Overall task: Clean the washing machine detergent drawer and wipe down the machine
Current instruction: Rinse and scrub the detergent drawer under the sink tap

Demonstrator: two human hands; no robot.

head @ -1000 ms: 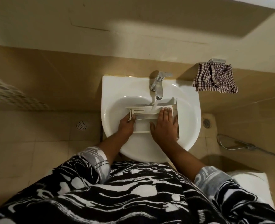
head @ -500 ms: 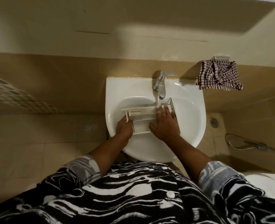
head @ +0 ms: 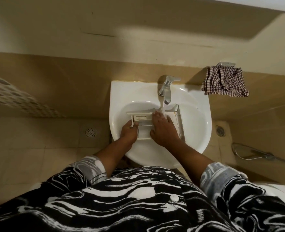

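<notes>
Head: right hand (head: pixel 165 129) seemingly pressing drawer (head: pixel 142 130).

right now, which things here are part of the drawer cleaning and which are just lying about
In use: detergent drawer, left hand gripping its end, right hand flat on it, running tap, sink.
Lying about: checked cloth hanging on the wall, floor drain at left, hose at right.

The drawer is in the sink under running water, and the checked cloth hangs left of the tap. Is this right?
No. In the head view the cloth hangs right of the tap, not left. The drawer is in the sink under running water.
</notes>
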